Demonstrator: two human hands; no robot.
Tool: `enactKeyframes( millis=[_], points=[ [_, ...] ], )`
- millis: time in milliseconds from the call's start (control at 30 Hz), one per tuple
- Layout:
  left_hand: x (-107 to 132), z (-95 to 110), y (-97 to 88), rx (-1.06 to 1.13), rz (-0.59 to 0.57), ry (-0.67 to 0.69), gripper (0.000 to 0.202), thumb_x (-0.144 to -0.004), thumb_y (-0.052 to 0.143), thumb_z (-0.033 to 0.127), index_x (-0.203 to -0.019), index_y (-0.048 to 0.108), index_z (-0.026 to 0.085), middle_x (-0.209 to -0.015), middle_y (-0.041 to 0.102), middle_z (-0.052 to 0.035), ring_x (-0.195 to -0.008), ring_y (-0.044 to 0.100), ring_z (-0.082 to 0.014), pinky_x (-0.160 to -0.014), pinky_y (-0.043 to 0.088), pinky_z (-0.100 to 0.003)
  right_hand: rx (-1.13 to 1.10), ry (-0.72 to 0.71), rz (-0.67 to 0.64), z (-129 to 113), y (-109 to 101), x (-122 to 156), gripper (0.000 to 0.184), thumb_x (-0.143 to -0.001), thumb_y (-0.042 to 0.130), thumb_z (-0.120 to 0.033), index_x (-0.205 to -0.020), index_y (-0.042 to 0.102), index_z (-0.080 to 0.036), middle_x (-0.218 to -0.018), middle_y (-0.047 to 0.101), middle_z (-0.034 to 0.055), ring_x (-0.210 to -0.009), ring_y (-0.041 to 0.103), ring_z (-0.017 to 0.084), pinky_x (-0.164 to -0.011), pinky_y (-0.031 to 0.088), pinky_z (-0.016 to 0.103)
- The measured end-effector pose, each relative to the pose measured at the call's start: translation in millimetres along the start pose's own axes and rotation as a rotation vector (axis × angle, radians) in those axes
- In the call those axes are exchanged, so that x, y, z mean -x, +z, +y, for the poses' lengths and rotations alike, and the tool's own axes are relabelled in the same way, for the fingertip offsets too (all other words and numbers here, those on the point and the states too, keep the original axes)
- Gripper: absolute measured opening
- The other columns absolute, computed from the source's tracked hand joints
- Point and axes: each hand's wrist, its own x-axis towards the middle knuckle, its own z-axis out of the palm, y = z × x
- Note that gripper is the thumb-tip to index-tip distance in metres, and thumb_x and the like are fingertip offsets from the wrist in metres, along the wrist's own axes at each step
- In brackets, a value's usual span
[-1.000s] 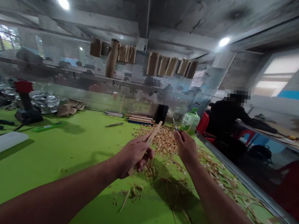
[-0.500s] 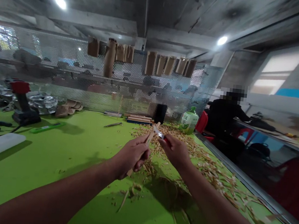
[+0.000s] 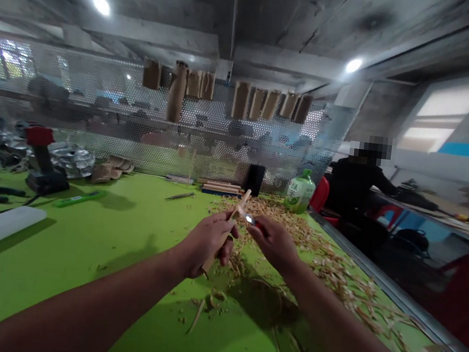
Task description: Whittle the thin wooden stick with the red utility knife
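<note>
While my left hand (image 3: pixel 210 244) is wrapped around the wooden strip (image 3: pixel 246 198), tilted up and away over the green table (image 3: pixel 131 300), my right hand (image 3: pixel 276 242) grips a knife (image 3: pixel 250 219) by its reddish handle, its blade at the strip just beyond the left fingers. From my remote seat I can't tell how deep it bites; I'd hold the angle shallow, push outward, clear of those fingers, and take thin, even shavings (image 3: pixel 297 222)

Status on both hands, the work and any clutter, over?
Left hand grips stick. Right hand holds knife, blade at stick. Shavings litter table.
</note>
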Motion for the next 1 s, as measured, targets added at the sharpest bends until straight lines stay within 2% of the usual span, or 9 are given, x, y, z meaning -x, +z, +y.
enactKeyframes(
  millis=[100,333,433,567,633,700,767,867,1000],
  points=[
    [0.2,1.5,0.6,0.049,-0.014,-0.005,0.016,-0.092,0.039,0.027,-0.083,0.049,0.017,-0.058,0.043,0.0058,-0.038,0.032,-0.0042,-0.033,0.031,-0.015,0.035,-0.027,-0.041,-7.0,5.7,2.6,0.04,-0.089,0.045,-0.055,-0.069,0.046,-0.02,-0.057,0.045,-0.0033,-0.053,0.042,0.012,-0.052,0.024,0.024],
    [2.4,1.9,3.0,0.052,-0.059,-0.002,0.01,-0.089,0.043,0.026,-0.082,0.046,0.019,-0.065,0.043,0.0063,-0.037,0.027,-0.0023,-0.031,0.024,-0.013,0.121,0.056,0.03,-6.6,-1.9,-0.4,0.038,-0.089,0.045,-0.053,-0.069,0.045,-0.021,-0.058,0.046,-0.0029,-0.053,0.042,0.012,-0.053,0.023,0.024],
    [2.5,-3.1,1.7,0.047,-0.098,0.012,0.011,-0.089,0.045,0.028,-0.082,0.046,0.019,-0.066,0.044,0.0059,-0.038,0.027,-0.0023,-0.03,0.024,-0.013,0.13,0.133,0.086,3.7,-8.4,-5.8,0.038,-0.089,0.045,-0.053,-0.068,0.045,-0.021,-0.057,0.047,-0.003,-0.052,0.041,0.012,-0.052,0.023,0.025],
    [4.8,-6.2,3.0,0.065,-0.166,0.032,0.013,-0.09,0.045,0.029,-0.085,0.048,0.018,-0.068,0.044,0.0048,-0.039,0.028,-0.0022,-0.031,0.027,-0.014,0.096,0.278,0.204,31.7,-16.0,-13.6,0.042,-0.09,0.04,-0.053,-0.063,0.043,-0.021,-0.057,0.047,-0.0019,-0.053,0.041,0.013,-0.051,0.023,0.026],
    [5.5,-4.5,4.2,0.079,-0.174,0.045,0.013,-0.09,0.045,0.029,-0.084,0.048,0.017,-0.068,0.044,0.0044,-0.04,0.03,-0.0026,-0.032,0.032,-0.015,0.072,0.302,0.255,40.4,-17.4,-14.6,0.044,-0.091,0.039,-0.054,-0.062,0.042,-0.021,-0.056,0.046,-0.0018,-0.053,0.04,0.014,-0.051,0.024,0.027],
    [5.2,-1.5,4.3,0.084,-0.132,0.042,0.011,-0.09,0.043,0.027,-0.087,0.048,0.017,-0.068,0.044,0.0043,-0.04,0.032,-0.0031,-0.034,0.035,-0.016,0.049,0.271,0.277,38.7,-15.5,-12.7,0.044,-0.09,0.04,-0.055,-0.063,0.042,-0.022,-0.056,0.044,-0.0024,-0.054,0.04,0.014,-0.052,0.025,0.027],
    [4.1,1.6,3.4,0.099,-0.082,0.033,0.012,-0.091,0.042,0.025,-0.099,0.049,0.018,-0.069,0.045,0.0046,-0.041,0.033,-0.0031,-0.035,0.034,-0.015,0.012,0.189,0.212,27.3,-10.4,-8.6,0.041,-0.09,0.042,-0.055,-0.066,0.044,-0.021,-0.058,0.044,-0.0029,-0.056,0.042,0.013,-0.053,0.026,0.026],
    [2.6,4.0,1.7,0.141,-0.06,0.02,0.027,-0.092,0.04,0.023,-0.118,0.044,0.022,-0.072,0.047,0.0048,-0.041,0.033,-0.0029,-0.035,0.032,-0.013,-0.002,0.059,0.026,4.6,-0.7,-1.9,0.038,-0.089,0.045,-0.054,-0.07,0.047,-0.021,-0.059,0.046,-0.0034,-0.055,0.043,0.012,-0.053,0.027,0.025],
    [1.4,1.2,0.9,0.163,-0.053,0.011,0.025,-0.091,0.042,0.024,-0.115,0.045,0.02,-0.071,0.044,0.0055,-0.04,0.03,-0.003,-0.033,0.029,-0.014,0.027,-0.017,-0.037,-9.0,5.5,2.1,0.04,-0.09,0.043,-0.054,-0.068,0.043,-0.021,-0.058,0.044,-0.0035,-0.053,0.041,0.012,-0.052,0.025,0.024]
  ],
)
